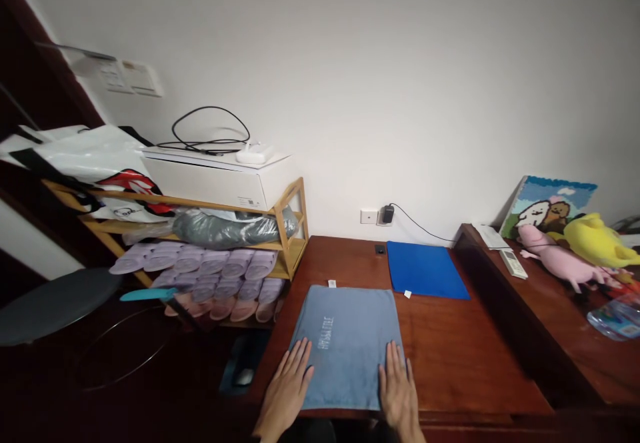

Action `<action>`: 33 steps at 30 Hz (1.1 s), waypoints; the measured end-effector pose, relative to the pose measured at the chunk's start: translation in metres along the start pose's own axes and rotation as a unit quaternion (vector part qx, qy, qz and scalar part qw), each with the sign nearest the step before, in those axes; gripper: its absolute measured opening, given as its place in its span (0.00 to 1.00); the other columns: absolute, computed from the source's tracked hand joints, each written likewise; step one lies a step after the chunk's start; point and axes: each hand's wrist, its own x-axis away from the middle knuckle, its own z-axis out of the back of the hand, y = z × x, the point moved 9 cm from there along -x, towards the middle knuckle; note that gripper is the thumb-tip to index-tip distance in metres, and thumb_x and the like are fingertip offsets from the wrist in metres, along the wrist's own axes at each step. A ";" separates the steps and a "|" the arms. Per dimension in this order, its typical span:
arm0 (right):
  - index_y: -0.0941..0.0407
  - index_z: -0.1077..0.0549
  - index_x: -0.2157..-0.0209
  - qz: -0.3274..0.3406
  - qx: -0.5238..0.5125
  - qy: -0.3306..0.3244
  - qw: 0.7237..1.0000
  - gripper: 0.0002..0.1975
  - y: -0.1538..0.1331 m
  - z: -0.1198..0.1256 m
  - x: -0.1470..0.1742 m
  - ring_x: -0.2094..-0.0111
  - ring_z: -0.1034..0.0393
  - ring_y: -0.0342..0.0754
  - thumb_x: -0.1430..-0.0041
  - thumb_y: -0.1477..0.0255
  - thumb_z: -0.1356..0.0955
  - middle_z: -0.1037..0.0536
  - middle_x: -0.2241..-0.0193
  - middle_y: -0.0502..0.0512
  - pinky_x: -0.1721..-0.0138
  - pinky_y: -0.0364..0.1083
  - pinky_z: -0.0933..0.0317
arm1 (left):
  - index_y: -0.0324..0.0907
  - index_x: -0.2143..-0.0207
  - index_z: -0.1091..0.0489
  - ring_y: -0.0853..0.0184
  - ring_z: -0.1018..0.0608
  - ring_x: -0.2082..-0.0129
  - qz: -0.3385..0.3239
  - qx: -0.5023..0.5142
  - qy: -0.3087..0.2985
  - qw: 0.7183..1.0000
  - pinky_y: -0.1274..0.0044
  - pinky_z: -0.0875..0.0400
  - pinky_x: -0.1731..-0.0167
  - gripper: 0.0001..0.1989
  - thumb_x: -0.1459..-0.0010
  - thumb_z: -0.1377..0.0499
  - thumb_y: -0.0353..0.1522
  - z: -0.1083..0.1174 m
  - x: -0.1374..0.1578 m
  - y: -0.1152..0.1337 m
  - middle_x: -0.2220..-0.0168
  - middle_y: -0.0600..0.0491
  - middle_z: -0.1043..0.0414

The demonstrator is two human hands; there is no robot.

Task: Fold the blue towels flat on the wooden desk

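Note:
A grey-blue folded cloth (350, 336), which looks like a towel, lies flat on the brown wooden table (450, 356). Pale lettering runs along its left part, and a small white tag sticks out at its far edge. My left hand (286, 390) rests on the cloth's left edge with fingers stretched out. On the right edge lies my right hand (399, 390), flat with its fingers extended. Behind and to the right is a bright blue folded cloth (427, 270) with a white tag at its near edge. Neither hand touches the blue one.
To the left stands a wooden rack (290, 230) with rows of slippers (210, 263) and a white box (210, 180) on top. A raised surface on the right holds a remote (513, 264), a pink plush toy (557, 256), a yellow plush toy (597, 240) and a plastic bottle (615, 320).

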 end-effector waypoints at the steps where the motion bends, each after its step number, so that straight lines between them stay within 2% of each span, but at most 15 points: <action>1: 0.65 0.42 0.26 -0.016 0.010 0.004 1.000 0.38 0.015 0.002 0.000 0.24 0.54 0.59 0.24 0.55 0.52 0.49 0.25 0.59 0.24 0.62 0.56 | 0.46 0.26 0.39 0.56 0.32 0.29 0.002 0.000 -0.001 1.000 0.59 0.32 0.31 0.29 0.25 0.53 0.43 0.002 0.000 -0.001 0.26 0.50 0.43; 3: 0.66 0.43 0.26 -0.035 0.022 0.001 0.999 0.39 0.029 0.008 -0.001 0.24 0.55 0.58 0.24 0.55 0.54 0.50 0.25 0.61 0.24 0.61 0.57 | 0.46 0.27 0.38 0.55 0.32 0.29 0.004 0.003 0.001 1.000 0.59 0.32 0.30 0.29 0.25 0.52 0.42 0.005 -0.001 0.001 0.26 0.50 0.42; 6: 0.70 0.44 0.26 -0.043 0.020 -0.015 0.999 0.39 0.010 0.019 -0.005 0.24 0.55 0.60 0.24 0.56 0.53 0.51 0.25 0.64 0.24 0.63 0.58 | 0.43 0.28 0.35 0.54 0.31 0.30 0.004 -0.003 0.009 1.000 0.59 0.31 0.31 0.28 0.26 0.52 0.42 0.007 -0.005 0.007 0.27 0.48 0.39; 8: 0.68 0.45 0.26 -0.024 -0.003 0.002 1.000 0.38 -0.027 0.031 -0.007 0.24 0.56 0.60 0.23 0.56 0.52 0.52 0.25 0.63 0.24 0.63 0.57 | 0.40 0.30 0.33 0.53 0.29 0.30 -0.004 -0.012 0.023 1.000 0.59 0.31 0.32 0.29 0.26 0.52 0.42 0.008 -0.009 0.013 0.28 0.46 0.37; 11: 0.59 0.48 0.24 0.071 -0.070 0.044 0.994 0.33 -0.109 0.040 -0.004 0.23 0.58 0.54 0.21 0.58 0.50 0.52 0.24 0.56 0.23 0.60 0.56 | 0.40 0.29 0.34 0.55 0.30 0.30 -0.015 -0.020 0.055 0.998 0.59 0.33 0.31 0.29 0.26 0.53 0.40 0.009 -0.018 0.024 0.28 0.45 0.38; 13: 0.54 0.46 0.24 0.128 -0.108 0.040 0.985 0.30 -0.154 0.032 0.001 0.23 0.56 0.52 0.21 0.62 0.49 0.48 0.25 0.53 0.24 0.58 0.53 | 0.42 0.28 0.36 0.58 0.31 0.29 -0.032 -0.019 0.063 0.997 0.62 0.33 0.30 0.28 0.25 0.54 0.38 0.007 -0.022 0.032 0.28 0.46 0.38; 15: 0.52 0.42 0.25 0.141 -0.123 0.024 0.982 0.29 -0.171 0.017 0.005 0.24 0.52 0.52 0.21 0.62 0.49 0.45 0.26 0.52 0.25 0.58 0.51 | 0.45 0.28 0.36 0.59 0.31 0.29 -0.047 -0.017 0.055 0.997 0.63 0.32 0.31 0.28 0.25 0.54 0.38 0.001 -0.024 0.035 0.28 0.48 0.37; 16: 0.52 0.41 0.26 0.132 -0.121 0.019 0.984 0.29 -0.167 0.011 0.005 0.25 0.50 0.53 0.21 0.61 0.48 0.43 0.27 0.52 0.25 0.58 0.51 | 0.45 0.28 0.35 0.59 0.30 0.30 -0.047 -0.019 0.049 0.997 0.63 0.31 0.32 0.27 0.25 0.53 0.39 -0.002 -0.023 0.033 0.28 0.49 0.37; 18: 0.54 0.39 0.26 0.105 -0.101 0.019 0.989 0.29 -0.138 0.002 0.003 0.25 0.49 0.54 0.21 0.59 0.47 0.43 0.27 0.54 0.24 0.59 0.52 | 0.45 0.28 0.35 0.59 0.30 0.30 -0.034 -0.024 0.042 0.998 0.62 0.30 0.32 0.28 0.25 0.53 0.41 -0.006 -0.021 0.026 0.28 0.50 0.38; 23: 0.63 0.41 0.26 0.010 -0.011 0.010 1.000 0.35 -0.013 -0.002 0.000 0.24 0.53 0.59 0.23 0.57 0.49 0.49 0.25 0.59 0.24 0.62 0.55 | 0.41 0.28 0.36 0.56 0.31 0.29 -0.010 -0.020 0.032 0.999 0.60 0.31 0.31 0.30 0.25 0.54 0.44 -0.013 -0.016 0.013 0.27 0.47 0.41; 26: 0.64 0.44 0.25 -0.022 0.020 -0.006 1.000 0.37 0.032 -0.003 0.002 0.24 0.55 0.59 0.23 0.55 0.51 0.51 0.25 0.58 0.24 0.62 0.57 | 0.40 0.28 0.36 0.55 0.31 0.29 -0.010 -0.011 0.032 0.999 0.59 0.31 0.31 0.30 0.25 0.54 0.44 -0.016 -0.014 0.012 0.27 0.46 0.40; 29: 0.64 0.42 0.26 -0.023 0.020 -0.008 0.999 0.38 0.033 0.002 -0.007 0.24 0.55 0.60 0.24 0.53 0.51 0.49 0.25 0.59 0.24 0.62 0.58 | 0.42 0.28 0.35 0.54 0.30 0.30 -0.015 0.000 0.042 0.999 0.59 0.31 0.31 0.30 0.26 0.52 0.44 -0.012 -0.016 0.011 0.28 0.46 0.38; 31: 0.63 0.42 0.26 -0.014 0.001 0.013 1.000 0.38 0.013 0.017 -0.023 0.24 0.55 0.60 0.23 0.53 0.51 0.48 0.25 0.60 0.24 0.62 0.59 | 0.47 0.27 0.36 0.56 0.30 0.30 -0.014 0.000 0.057 0.998 0.61 0.31 0.31 0.29 0.26 0.51 0.44 -0.003 -0.026 0.012 0.28 0.49 0.39; 33: 0.61 0.44 0.25 0.014 -0.030 0.032 0.999 0.37 -0.022 0.036 -0.045 0.23 0.57 0.57 0.22 0.53 0.51 0.48 0.25 0.58 0.23 0.60 0.60 | 0.49 0.26 0.40 0.58 0.32 0.28 -0.015 -0.002 0.067 0.998 0.63 0.33 0.29 0.29 0.26 0.51 0.42 0.008 -0.045 0.019 0.26 0.52 0.42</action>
